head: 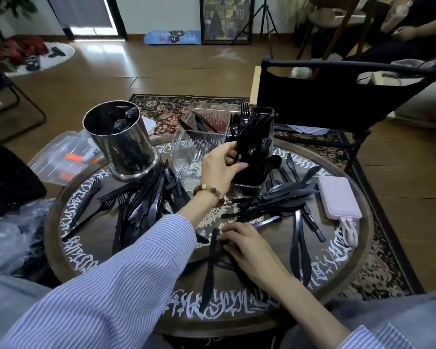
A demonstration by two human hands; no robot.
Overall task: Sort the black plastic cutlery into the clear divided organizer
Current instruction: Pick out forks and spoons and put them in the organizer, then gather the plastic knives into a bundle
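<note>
The clear divided organizer [186, 152] stands at the back of the round table. Its right compartments are packed with upright black forks and spoons [252, 137], and a few knives lean in the back left one. My left hand [222, 167] reaches to the organizer's front right compartment, its thumb and fingers pinching black cutlery there. My right hand [242, 244] rests palm down near the table's middle, fingertips touching the handle end of a black knife [210, 268]. Loose black cutlery lies in piles on the left [141, 207] and on the right [275, 200].
A steel cylinder [122, 142] stands at the table's back left. A pink power bank [339, 197] with a white cable lies at the right edge. A black folding chair [337, 96] is behind the table, plastic bags [63, 157] lie to the left.
</note>
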